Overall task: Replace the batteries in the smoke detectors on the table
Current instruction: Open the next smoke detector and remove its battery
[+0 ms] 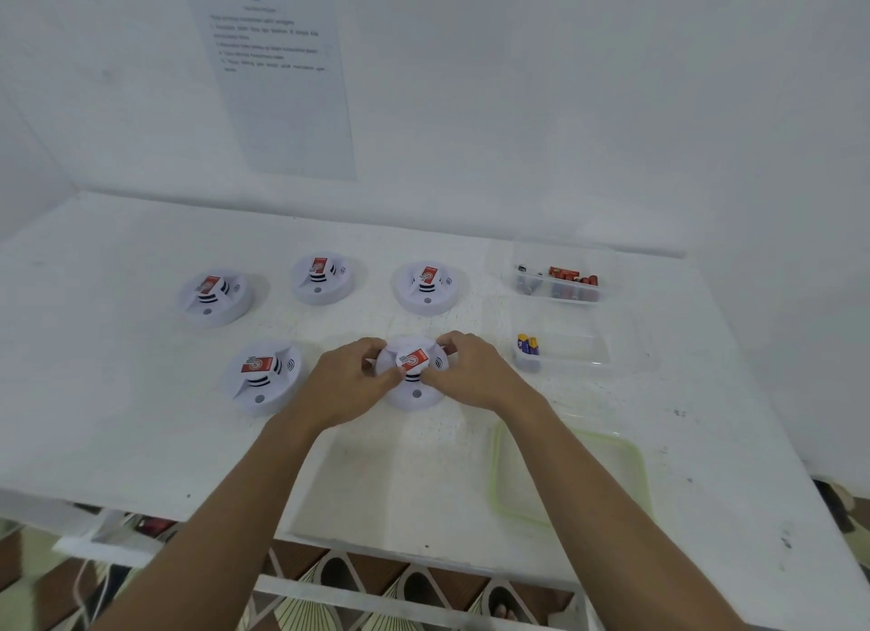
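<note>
Single head-worn wide-angle view, looking forward and down across the desk (141, 418).

The camera sits above the desk's near edge and tilts down toward the far wall (588, 112), where a printed sheet (282, 94) hangs at upper left. Both forearms enter from the bottom of the frame. The left hand (348, 385) and right hand (475, 371) hold the near smoke detector (414, 381) at mid-frame, close below the lens. The far row of detectors (322, 277) sits just above centre, smaller and softer. The wide lens bows the desk's edges, and patterned floor (42, 578) shows under the near edge at the bottom.
</note>
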`<action>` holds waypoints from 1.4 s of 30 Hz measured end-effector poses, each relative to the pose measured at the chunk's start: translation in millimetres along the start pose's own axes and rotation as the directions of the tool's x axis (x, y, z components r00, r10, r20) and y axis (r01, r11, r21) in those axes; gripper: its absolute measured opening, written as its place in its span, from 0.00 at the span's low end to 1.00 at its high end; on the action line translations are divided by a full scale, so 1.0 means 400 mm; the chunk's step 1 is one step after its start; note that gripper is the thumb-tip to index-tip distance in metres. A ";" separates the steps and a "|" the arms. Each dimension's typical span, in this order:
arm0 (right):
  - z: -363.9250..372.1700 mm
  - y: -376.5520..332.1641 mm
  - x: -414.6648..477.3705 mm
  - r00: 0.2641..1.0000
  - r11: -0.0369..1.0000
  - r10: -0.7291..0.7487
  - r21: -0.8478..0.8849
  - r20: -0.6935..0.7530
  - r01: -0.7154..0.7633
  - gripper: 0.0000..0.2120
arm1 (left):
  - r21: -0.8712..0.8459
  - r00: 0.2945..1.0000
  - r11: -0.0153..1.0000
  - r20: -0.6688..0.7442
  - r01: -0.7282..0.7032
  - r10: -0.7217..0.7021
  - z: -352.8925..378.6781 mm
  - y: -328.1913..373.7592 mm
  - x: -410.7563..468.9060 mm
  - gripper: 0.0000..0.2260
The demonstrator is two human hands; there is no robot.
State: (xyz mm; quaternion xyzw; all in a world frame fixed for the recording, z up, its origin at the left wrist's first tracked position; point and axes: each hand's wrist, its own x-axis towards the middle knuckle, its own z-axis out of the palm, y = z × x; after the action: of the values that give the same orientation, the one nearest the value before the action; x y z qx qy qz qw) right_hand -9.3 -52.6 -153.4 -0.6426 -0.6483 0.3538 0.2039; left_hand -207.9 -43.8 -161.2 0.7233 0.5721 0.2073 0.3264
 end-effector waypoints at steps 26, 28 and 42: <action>-0.076 -0.045 0.345 0.993 0.889 -0.083 -0.444 0.089 0.115 0.44 | 0.448 0.971 0.894 -0.212 -0.004 0.110 0.030 -0.087 0.216 0.27; -0.082 -0.043 0.347 0.995 0.909 -0.076 -0.406 0.067 0.097 0.46 | 0.434 0.975 0.901 -0.204 0.006 0.092 0.029 -0.090 0.217 0.28; -0.117 -0.043 0.160 0.960 0.902 -0.196 0.347 -0.198 0.256 0.38 | -0.130 0.952 0.990 -0.293 0.052 -0.088 -0.048 -0.017 0.193 0.12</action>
State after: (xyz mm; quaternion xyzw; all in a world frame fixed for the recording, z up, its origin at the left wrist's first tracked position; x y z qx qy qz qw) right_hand 6.6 20.4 -122.1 -0.5389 -0.6223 0.3911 0.4116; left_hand -205.5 35.7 -158.2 0.6419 0.6265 0.3366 0.2865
